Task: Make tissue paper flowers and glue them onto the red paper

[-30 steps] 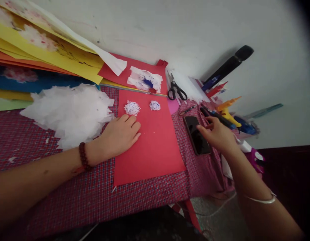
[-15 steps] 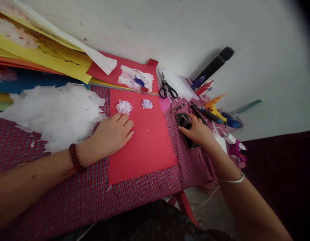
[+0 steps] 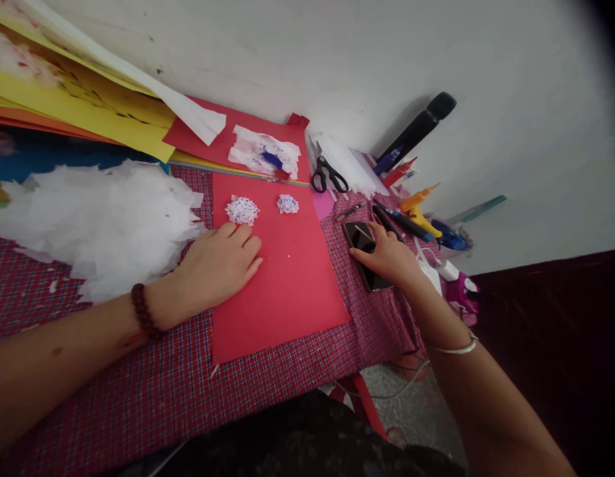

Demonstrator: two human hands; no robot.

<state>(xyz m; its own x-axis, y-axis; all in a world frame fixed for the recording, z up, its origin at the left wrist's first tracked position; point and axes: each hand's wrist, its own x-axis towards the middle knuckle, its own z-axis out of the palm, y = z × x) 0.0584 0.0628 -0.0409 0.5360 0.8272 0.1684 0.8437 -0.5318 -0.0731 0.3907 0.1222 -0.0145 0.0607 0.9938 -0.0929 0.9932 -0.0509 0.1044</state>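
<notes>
My left hand (image 3: pixel 223 262) rests palm down on the left part of a red paper sheet (image 3: pixel 282 291), its fingers loosely bent and holding nothing visible. Just beyond its fingertips sits a ruffled white paper flower with blue-purple specks (image 3: pixel 242 210). A smaller speckled flower (image 3: pixel 287 203) is to the right of it. My right hand (image 3: pixel 390 255) lies over a dark phone (image 3: pixel 377 279), thumb and fingers apart. A thin pale stick (image 3: pixel 362 233) lies on the phone screen close to the fingers. Part of the phone is hidden beneath the hand.
A heap of cut white tissue paper (image 3: pixel 103 225) lies at left, below stacked coloured sheets (image 3: pixel 99 109). Black scissors (image 3: pixel 327 175), a speckled tissue strip (image 3: pixel 265 152), a brush (image 3: pixel 351 211), a black microphone (image 3: pixel 417 126) and a yellow glue gun (image 3: pixel 424 218) are along the wall side.
The whole scene has shifted slightly left as the camera turned. Both hands stay in nearly the same places on the red sheet and the phone.
</notes>
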